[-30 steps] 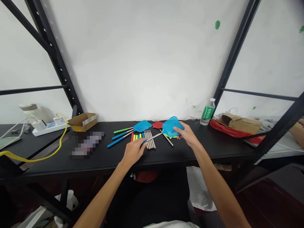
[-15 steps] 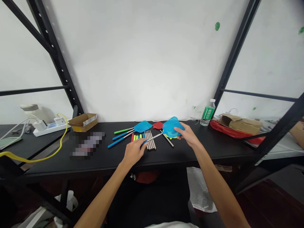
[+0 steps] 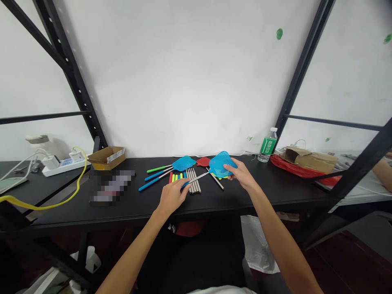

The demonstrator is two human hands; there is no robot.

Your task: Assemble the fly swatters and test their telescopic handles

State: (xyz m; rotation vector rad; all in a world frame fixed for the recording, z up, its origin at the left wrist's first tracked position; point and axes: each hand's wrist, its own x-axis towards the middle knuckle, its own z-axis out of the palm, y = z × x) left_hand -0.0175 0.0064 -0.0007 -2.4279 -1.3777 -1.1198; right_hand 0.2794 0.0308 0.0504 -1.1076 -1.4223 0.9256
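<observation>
White wall [image 3: 171,73], black metal rack [image 3: 78,98], dark floor [image 3: 346,265]

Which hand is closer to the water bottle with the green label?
The right hand is nearer. It holds the head of the blue fly swatter, left of the water bottle. The left hand is much farther left of the bottle, at the swatter's handle.

A blue plastic fly swatter [image 3: 223,164] is held over the black bench [image 3: 275,196], its mesh head pinched by the right hand [image 3: 241,173], its shaft held by the left hand [image 3: 172,197]; loose steel rods [image 3: 195,185] and another blue swatter [image 3: 183,163] lie just beside it.
</observation>
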